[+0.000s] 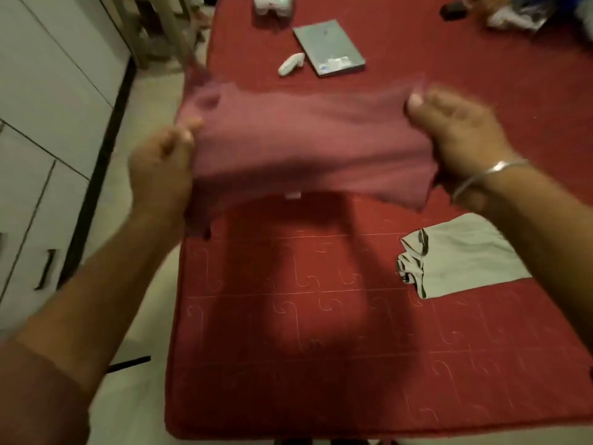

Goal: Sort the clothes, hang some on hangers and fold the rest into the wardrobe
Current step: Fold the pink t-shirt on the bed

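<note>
Head view: pink garment held in the air above the red bed, stretched flat between both hands, likely so it can be laid down squarely for the next fold; frame is motion-blurred, so whether it's a tee or a top is unclear. Left hand has fingers curled on the garment's left edge, thumb on top. Right hand grips the right edge, thumb pressed on the cloth, metal bangle at the wrist. A small white tag shows at the garment's near edge. Grey folded garment lies flat on the bed to the right, parked clear of the open patch under the hands. Grey booklet and a small white item sit farther up the bed, out of the way. White wardrobe doors on the left, shut.
</note>
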